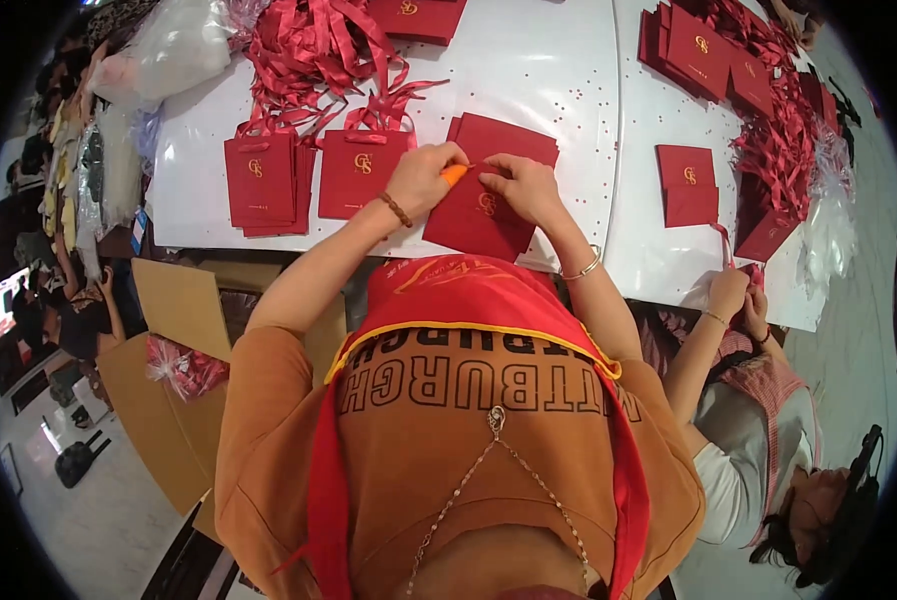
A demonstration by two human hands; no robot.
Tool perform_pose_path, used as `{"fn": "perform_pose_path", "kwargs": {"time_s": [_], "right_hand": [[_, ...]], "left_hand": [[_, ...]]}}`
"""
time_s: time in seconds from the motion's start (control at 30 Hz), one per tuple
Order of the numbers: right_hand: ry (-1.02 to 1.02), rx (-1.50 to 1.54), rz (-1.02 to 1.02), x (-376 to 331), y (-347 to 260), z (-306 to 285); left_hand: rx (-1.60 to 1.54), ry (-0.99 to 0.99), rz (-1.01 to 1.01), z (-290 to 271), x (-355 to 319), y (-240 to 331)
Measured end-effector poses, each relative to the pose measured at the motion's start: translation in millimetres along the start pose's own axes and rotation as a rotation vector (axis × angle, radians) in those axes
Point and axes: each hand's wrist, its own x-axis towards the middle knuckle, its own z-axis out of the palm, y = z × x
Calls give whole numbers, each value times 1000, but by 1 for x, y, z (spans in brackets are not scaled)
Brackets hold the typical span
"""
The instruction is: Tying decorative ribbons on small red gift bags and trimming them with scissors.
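Note:
In front of my chest a stack of flat red paper bags (483, 225) with a gold emblem lies on the white table. My left hand (423, 182) is closed around a small orange tool (454, 174), whose tip points to the upper edge of the top bag. Across from it, my right hand (524, 188) pinches at that same edge with thumb and forefinger. The exact spot between its fingers is too small to make out. To the left lie red bags with ribbon handles (361, 175) and another such pile (265, 185).
A heap of red ribbons (308, 60) covers the far left beside clear plastic bags (183, 50). An open cardboard box (183, 300) stands at my left. On the right, a co-worker's hands (733, 295) handle ribbon near more red bags (686, 185). Small red dots speckle the table (578, 60).

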Motion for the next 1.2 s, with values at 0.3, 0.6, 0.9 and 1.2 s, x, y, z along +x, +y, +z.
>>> {"fn": "perform_pose_path", "kwargs": {"time_s": [0.3,0.6,0.9,1.2], "right_hand": [[-76,-84,0,-5,-5,-1],[-70,-45,-35,-9,-8,-1],[3,-34,-62,-10,2,4],[-3,-57,-62,-8,7,7]], "left_hand": [[-83,35,-158,10,-13,12],[-103,124,-173,15,-19,14],[-169,212,-202,24,-17,23],[-223,255,-218,31,-20,19]]}}
